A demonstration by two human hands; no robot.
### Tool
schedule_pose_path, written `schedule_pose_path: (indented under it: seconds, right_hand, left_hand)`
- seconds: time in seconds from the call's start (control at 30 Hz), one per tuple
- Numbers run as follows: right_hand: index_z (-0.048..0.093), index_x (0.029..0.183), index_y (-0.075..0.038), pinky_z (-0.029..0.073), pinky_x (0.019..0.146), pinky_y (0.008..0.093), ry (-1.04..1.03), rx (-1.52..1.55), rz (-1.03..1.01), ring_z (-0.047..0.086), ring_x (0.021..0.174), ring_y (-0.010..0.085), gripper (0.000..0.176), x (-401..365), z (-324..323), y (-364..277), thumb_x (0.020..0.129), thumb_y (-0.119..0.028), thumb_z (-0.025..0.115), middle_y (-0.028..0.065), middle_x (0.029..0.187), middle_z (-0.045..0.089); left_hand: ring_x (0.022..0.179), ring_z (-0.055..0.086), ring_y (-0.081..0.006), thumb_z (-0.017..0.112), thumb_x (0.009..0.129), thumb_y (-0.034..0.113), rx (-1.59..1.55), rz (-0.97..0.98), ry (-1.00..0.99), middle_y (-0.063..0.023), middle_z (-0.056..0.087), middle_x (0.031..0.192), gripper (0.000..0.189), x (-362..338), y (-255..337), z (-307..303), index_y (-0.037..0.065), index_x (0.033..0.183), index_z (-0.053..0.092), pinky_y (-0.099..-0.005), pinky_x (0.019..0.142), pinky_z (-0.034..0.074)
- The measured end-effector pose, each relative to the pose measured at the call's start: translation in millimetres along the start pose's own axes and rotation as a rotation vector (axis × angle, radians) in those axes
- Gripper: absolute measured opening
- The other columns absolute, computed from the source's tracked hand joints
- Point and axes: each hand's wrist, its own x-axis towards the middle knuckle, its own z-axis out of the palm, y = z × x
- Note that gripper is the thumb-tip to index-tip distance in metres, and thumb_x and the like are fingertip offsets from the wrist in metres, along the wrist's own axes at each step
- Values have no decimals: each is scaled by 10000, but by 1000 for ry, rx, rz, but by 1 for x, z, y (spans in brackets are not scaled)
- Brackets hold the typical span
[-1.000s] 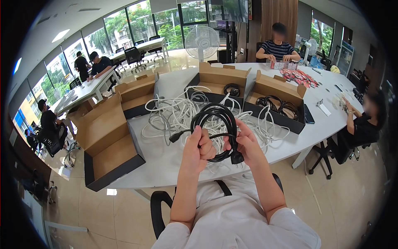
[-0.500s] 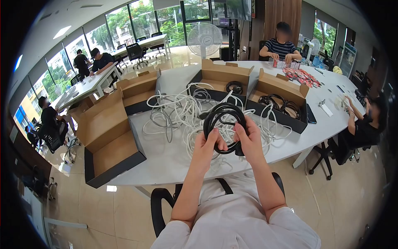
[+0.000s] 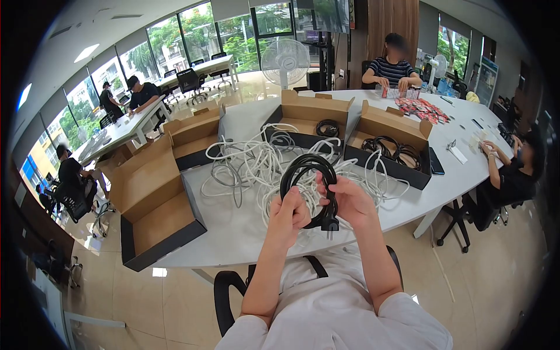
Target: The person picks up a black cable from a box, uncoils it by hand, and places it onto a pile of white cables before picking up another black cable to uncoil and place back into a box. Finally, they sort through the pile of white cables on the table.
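A coiled black power cord (image 3: 307, 165) is held up in front of me over the table. My left hand (image 3: 288, 217) is wrapped round the lower left side of the loop. My right hand (image 3: 354, 202) is on the right side, fingertips inside the coil and thumb against the strands. The cord's plug (image 3: 330, 225) hangs at the lower right with its prongs down. Just behind lies a tangled heap of white cables (image 3: 248, 157). An open cardboard box (image 3: 385, 116) at the right holds coiled black cords (image 3: 391, 149). Another open box (image 3: 291, 111) contains a black coil (image 3: 328, 128).
Two more open boxes, one near (image 3: 157, 219) and one farther back (image 3: 195, 137), stand on the left of the white table (image 3: 233, 233). Across it sits a person (image 3: 394, 70) by a pile of red packets (image 3: 421, 109). Another person (image 3: 519, 169) works at the right edge.
The coil has tilted and shifted slightly left and down, with its plug now showing more fully. My right hand has loosened and moved its fingers along the loop; the left grips lower.
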Motion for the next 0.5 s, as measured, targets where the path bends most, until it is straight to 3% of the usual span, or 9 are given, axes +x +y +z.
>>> schedule_pose_path:
  seconds: [0.13,0.23,0.33,0.5]
  right_hand:
    - [470,1298,-50,473,656,279,139,-193,-217,587,878,142,500,-4,14,4,820,54,576,63,1088,567]
    - [375,1401,-73,474,648,252,97,-373,-468,577,891,127,605,-3,22,12,842,79,549,59,1133,514]
    - [328,1440,-98,466,612,224,43,-556,-521,557,868,109,650,-2,16,15,849,73,539,44,1138,475]
    - [502,1321,-44,445,652,188,-23,-890,-599,498,887,93,459,-5,18,10,880,82,484,56,1181,437]
  left_hand:
    - [387,191,-72,417,994,348,-117,-32,21,50,243,453,429,2,1,2,160,624,310,-261,416,193]
    - [380,190,-66,417,993,358,-216,-95,35,60,233,454,412,2,6,2,172,638,320,-257,413,197]
    - [371,189,-60,421,992,361,-243,-128,16,67,231,453,398,1,9,-1,177,649,336,-248,409,197]
    - [360,183,-56,433,988,360,-320,-184,98,68,232,452,343,-2,13,6,168,704,416,-240,403,187]
